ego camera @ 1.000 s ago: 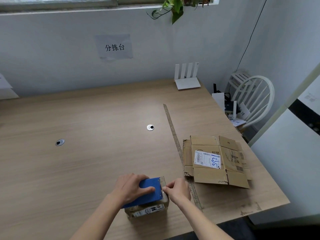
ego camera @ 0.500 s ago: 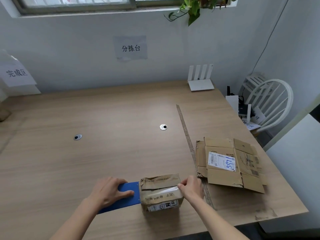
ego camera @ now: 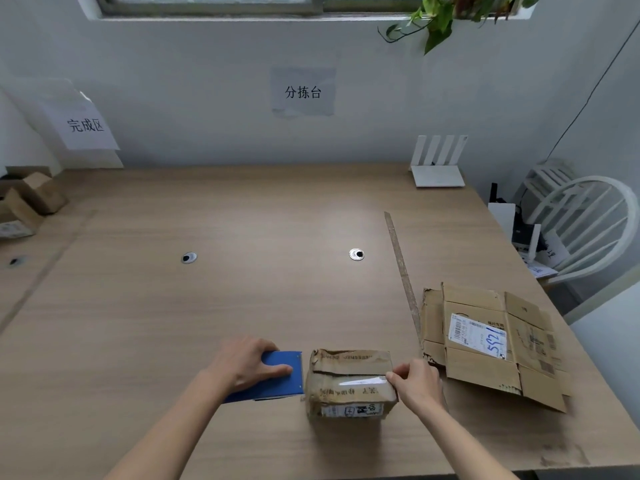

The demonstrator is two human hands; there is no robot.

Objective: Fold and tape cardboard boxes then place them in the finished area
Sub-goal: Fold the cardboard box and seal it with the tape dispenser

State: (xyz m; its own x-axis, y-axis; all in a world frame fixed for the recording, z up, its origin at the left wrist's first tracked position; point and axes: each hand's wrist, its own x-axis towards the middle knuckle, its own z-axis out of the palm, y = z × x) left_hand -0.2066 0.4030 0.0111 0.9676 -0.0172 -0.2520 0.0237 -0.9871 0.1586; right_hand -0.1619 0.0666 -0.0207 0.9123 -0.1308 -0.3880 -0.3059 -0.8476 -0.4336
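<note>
**Inspector:** Report the hands and the work piece.

**Operator:** I am watching from the head camera. The small cardboard box [ego camera: 350, 382] is sitting on the wooden table [ego camera: 242, 306] near its front edge, flaps folded down, a strip of clear tape [ego camera: 362, 380] lying across the top seam. The left hand [ego camera: 247, 363] is gripping a blue tape dispenser [ego camera: 277, 379], which is touching the box's left side. The right hand [ego camera: 417, 382] is pinching the tape end against the box's right top edge, fingers curled.

**Inspector:** How is the box likely to be handling?

**Operator:** I am judging it light and probably empty. The board is looking creased and worn, so the walls are likely giving under pressure. The taped top will be slick. I am advising a hold on two opposite side walls, low down, not on the flaps.

**Inspector:** Anything else in the area?

**Operator:** A flattened cardboard box [ego camera: 491, 341] with a shipping label is lying just to the right, apart from the hand. Finished boxes [ego camera: 24, 206] are sitting at far left beneath a paper sign [ego camera: 85, 124]; I am taking that as the drop zone.
</note>
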